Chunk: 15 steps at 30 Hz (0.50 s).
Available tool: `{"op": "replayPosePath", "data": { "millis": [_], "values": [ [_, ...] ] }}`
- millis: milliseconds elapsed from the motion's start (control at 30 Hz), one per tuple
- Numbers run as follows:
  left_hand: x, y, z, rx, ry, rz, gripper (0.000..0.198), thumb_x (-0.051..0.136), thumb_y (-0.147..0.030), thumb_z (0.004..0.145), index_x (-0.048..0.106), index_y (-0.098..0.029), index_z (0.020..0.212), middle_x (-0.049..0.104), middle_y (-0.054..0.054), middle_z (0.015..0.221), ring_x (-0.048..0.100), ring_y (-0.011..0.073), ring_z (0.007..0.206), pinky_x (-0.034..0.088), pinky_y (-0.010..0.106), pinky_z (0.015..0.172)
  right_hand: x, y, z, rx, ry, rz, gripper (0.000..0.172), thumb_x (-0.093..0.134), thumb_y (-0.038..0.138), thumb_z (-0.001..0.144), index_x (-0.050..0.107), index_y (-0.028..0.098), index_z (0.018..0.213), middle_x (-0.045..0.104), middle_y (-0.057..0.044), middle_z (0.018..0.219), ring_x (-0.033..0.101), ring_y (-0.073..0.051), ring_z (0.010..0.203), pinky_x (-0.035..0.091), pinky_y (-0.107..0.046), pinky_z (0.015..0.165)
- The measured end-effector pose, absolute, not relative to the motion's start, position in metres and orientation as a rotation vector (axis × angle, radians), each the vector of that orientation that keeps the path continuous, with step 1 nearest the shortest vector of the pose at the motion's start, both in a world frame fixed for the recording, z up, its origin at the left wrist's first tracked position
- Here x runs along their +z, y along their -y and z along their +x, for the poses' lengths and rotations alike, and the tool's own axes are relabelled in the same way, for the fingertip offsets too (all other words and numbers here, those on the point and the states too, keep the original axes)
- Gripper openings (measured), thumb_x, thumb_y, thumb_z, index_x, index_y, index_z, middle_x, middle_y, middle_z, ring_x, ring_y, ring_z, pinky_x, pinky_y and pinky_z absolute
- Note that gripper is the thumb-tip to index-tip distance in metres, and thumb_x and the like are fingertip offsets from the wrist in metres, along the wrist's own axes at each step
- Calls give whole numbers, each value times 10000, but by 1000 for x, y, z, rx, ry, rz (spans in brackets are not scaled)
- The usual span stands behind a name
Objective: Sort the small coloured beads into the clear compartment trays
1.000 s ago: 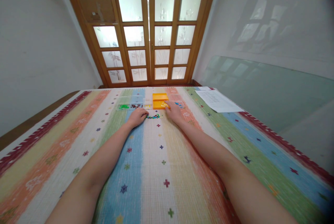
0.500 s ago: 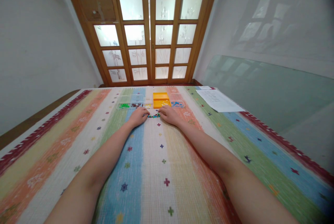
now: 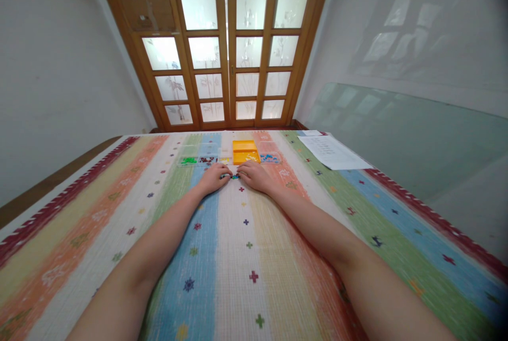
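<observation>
A short row of small coloured beads (image 3: 235,176), mostly blue, green and dark, shows between my two hands. My left hand (image 3: 215,178) is closed at its left end, the fingers curled inward and pinching there. From the other side, my right hand (image 3: 253,175) has bent fingers pressed on the right end. Much of the row is hidden under the fingers, and no thread can be made out. Just beyond the hands stands an orange box (image 3: 245,146) with its lid up and pale pieces inside.
Clear boxes hold green beads (image 3: 189,161), dark red beads (image 3: 207,160) and blue beads (image 3: 269,158) behind the hands. A printed paper sheet (image 3: 332,152) lies at the far right. A striped tablecloth (image 3: 234,256) covers the table. Wooden glazed doors (image 3: 227,81) stand beyond.
Both hands have come closer together, the left moving right and the right slightly left. Less of the bead row shows between them. The boxes have stayed put.
</observation>
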State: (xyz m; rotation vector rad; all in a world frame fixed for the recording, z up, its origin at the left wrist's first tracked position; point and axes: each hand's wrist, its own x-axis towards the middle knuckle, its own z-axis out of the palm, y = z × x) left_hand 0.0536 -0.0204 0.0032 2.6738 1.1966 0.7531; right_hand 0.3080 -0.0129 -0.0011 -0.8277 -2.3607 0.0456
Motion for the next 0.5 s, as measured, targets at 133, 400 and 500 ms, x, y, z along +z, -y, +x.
{"op": "replayPosePath", "data": {
  "millis": [133, 400, 500],
  "values": [
    [5, 25, 62, 735, -1178, 2695, 202, 632, -231, 928, 797, -237, 1045, 744, 68, 1121, 634, 257, 1129, 470, 418, 1068, -2, 8, 314, 51, 2291, -939, 170, 613, 206, 1019, 782, 202, 1038, 741, -97, 1051, 643, -234, 1040, 498, -383, 961],
    [7, 27, 64, 740, -1215, 2715, 151, 635, -225, 933, 781, -217, 969, 743, 75, 1081, 628, 258, 1101, 471, 416, 1049, -4, 10, 311, 96, 2385, -814, 150, 644, 166, 980, 773, 214, 1040, 734, -83, 1067, 637, -232, 1064, 502, -385, 973],
    [8, 27, 64, 733, -1214, 2719, 147, 632, -232, 938, 777, -219, 962, 740, 75, 1077, 629, 255, 1092, 471, 412, 1043, -5, 10, 311, 94, 2431, -751, 191, 668, 123, 943, 771, 211, 1078, 717, -101, 1183, 632, -241, 1141, 495, -407, 1024]
  ]
}}
